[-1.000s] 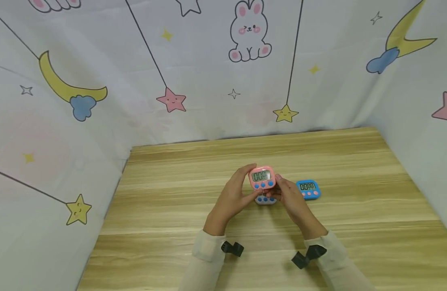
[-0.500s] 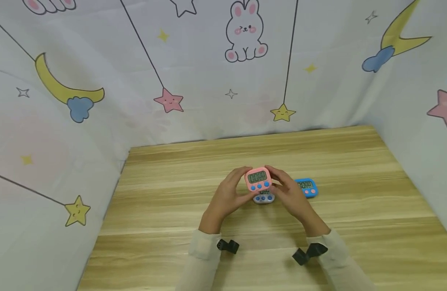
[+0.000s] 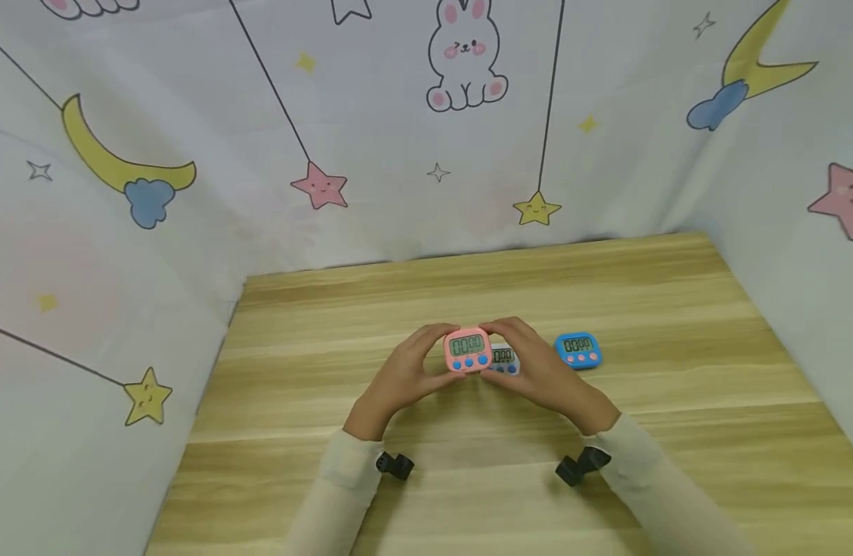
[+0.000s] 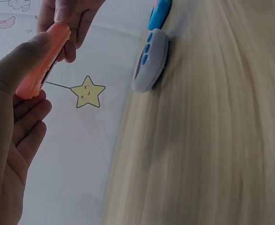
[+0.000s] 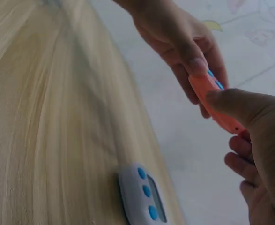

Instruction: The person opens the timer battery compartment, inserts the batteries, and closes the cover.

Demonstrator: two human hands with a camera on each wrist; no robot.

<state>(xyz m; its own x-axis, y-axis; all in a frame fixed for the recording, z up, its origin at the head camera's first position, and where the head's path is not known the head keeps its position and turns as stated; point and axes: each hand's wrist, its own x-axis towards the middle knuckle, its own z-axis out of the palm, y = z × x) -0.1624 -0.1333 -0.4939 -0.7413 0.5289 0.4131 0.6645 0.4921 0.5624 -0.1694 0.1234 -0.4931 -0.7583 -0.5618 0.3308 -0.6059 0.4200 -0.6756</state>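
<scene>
A pink digital timer (image 3: pixel 468 350) with blue buttons is held up off the table between both hands, its screen facing the head camera. My left hand (image 3: pixel 403 376) grips its left side, thumb below and fingers above. On the opposite side my right hand (image 3: pixel 537 367) pinches it the same way. Behind the pink timer, a white timer (image 3: pixel 506 359) with blue buttons rests on the table, partly hidden by the pink one and the right hand. The left wrist view shows the pink timer (image 4: pixel 42 63) edge-on, well clear of the white timer (image 4: pixel 150 61).
A blue timer (image 3: pixel 577 350) with pink buttons lies on the wooden table (image 3: pixel 315 347), right of the right hand. A white curtain (image 3: pixel 384 139) printed with stars, moons and a rabbit encloses the back and sides. Black cameras sit on both wrists.
Both hands have moved left with the pink timer, uncovering more of the blue one. The right hand shifted from the timer's lower corner to a grip on its right side.
</scene>
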